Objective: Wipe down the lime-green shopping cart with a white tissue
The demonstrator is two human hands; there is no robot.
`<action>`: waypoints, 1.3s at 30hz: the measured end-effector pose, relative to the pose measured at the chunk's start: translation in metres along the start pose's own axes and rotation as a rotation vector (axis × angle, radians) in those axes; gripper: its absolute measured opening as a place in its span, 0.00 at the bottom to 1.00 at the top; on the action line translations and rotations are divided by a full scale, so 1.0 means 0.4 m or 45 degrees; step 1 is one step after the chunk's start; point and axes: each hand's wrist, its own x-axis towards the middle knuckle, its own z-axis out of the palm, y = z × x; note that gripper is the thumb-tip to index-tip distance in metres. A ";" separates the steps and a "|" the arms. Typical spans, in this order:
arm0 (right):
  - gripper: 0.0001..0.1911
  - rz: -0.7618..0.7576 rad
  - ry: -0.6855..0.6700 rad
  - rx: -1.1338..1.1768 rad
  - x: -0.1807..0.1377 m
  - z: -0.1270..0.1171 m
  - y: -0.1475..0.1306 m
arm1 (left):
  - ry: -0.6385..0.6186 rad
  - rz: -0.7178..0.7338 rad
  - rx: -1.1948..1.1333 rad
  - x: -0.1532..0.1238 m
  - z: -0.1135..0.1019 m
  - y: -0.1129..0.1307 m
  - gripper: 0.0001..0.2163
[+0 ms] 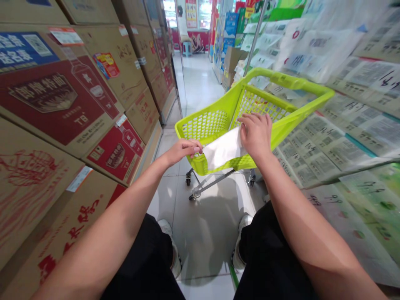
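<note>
Between my two hands a white cloth or tissue (pixel 224 151) is stretched over the near side of a lime-green shopping cart (pixel 203 125). My left hand (pixel 185 151) pinches its left corner near the cart's front end. On the other side my right hand (pixel 256 135) has its thumb and fingers closed on the right end of the white piece. I cannot tell whether it is cloth or paper. The cart's basket has perforated sides, and a handle (pixel 293 81) at its upper right. Part of the cart's side is hidden behind the white piece and my right hand.
Cardboard cartons (pixel 62 96) with red printing are stacked along the left. On the right are packs of tissue paper (pixel 328 137) with handwritten prices. A tiled aisle (pixel 198 77) runs ahead to a blue stool (pixel 187 48). Cart wheels (pixel 194 196) stand before my feet.
</note>
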 end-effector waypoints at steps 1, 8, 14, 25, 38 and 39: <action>0.19 -0.011 0.007 0.023 -0.003 0.010 -0.016 | 0.026 -0.020 -0.002 0.001 0.004 0.004 0.23; 0.28 -0.210 -0.552 -0.039 -0.037 0.049 -0.139 | 0.167 -0.038 0.443 0.004 0.049 0.012 0.18; 0.27 -0.381 -0.602 0.050 -0.057 0.044 -0.161 | 0.082 -0.026 0.776 -0.004 0.034 0.003 0.24; 0.26 -0.231 -0.501 -0.095 -0.026 -0.003 -0.047 | 0.036 -0.002 0.728 -0.006 -0.016 -0.028 0.22; 0.32 -0.351 -0.483 -0.124 -0.052 0.053 -0.166 | 0.258 -0.039 0.988 0.013 -0.013 -0.064 0.20; 0.32 -0.347 -0.483 -0.115 -0.049 0.054 -0.164 | 0.244 -0.048 0.993 0.014 -0.024 -0.070 0.20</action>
